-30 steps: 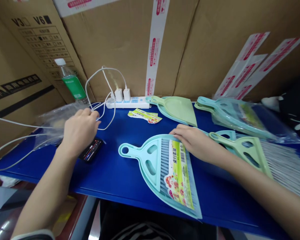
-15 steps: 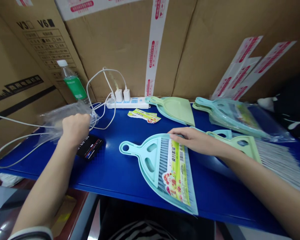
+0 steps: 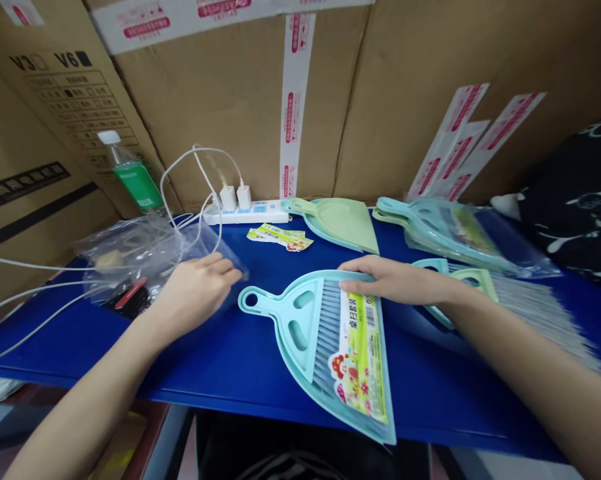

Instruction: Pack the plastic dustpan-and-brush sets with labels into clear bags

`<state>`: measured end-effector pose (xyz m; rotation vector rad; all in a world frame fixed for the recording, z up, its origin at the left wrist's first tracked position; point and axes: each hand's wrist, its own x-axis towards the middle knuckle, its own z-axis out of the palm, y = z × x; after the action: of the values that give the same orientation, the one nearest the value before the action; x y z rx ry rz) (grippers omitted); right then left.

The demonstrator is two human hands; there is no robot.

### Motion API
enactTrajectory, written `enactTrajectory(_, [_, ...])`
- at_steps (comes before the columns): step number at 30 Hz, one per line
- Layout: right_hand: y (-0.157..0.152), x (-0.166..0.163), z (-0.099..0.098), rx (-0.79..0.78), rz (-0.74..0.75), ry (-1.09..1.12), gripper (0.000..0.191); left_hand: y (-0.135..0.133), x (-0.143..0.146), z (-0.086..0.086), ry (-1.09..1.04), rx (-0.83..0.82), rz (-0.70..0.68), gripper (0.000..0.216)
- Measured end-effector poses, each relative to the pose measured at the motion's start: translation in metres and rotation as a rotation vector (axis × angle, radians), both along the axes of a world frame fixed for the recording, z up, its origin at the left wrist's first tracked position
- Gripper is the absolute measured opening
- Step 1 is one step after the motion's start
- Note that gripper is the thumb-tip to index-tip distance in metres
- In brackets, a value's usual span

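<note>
Lying on the blue desk, between both hands and close to the front edge: a light blue dustpan set, brush nested inside pan, long axis running left to right, ring handle toward the left hand, wide mouth toward the right, near corner reaching the desk's front edge. Nearer by contact: the right hand, at the mouth's far corner, thumb laid over the bristles beside the printed label, other fingers at the far rim, apparently pinching the set there. Left fingers curled together, just left of the ring handle and slightly beyond, without touching it; at the knuckles, the edge of a clear plastic bag, seemingly pinched, with most of the film spread out to the left, well apart from the pan's wide mouth. Hard to make out: the bag's opening, lost among folds and glare, and a dark flat object with a red streak under the film. Hidden: the left fingertips, tucked beneath the hand, and the right fingertips behind the rim. Partly covered by the right forearm: a light green brush with pale bristles. Cut off at the right border: some dark patterned fabric.
</note>
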<state>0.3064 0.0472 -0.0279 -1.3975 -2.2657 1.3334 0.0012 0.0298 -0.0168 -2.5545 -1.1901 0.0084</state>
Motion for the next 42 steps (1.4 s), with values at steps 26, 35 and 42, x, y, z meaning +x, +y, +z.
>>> enactTrajectory(26, [-0.002,0.027,0.03,0.039,-0.166,0.012,0.049,-0.018,0.011,0.003,-0.245,-0.578,-0.487,0.017])
enactTrajectory(35, [0.002,0.023,0.022,0.035,-0.107,-0.074,0.046,-0.014,0.013,-0.01,-0.156,-0.315,-0.063,0.03])
enactTrajectory(42, [0.008,0.023,0.012,0.029,-0.093,-0.085,0.053,-0.016,0.023,-0.02,-0.152,-0.419,0.036,0.009])
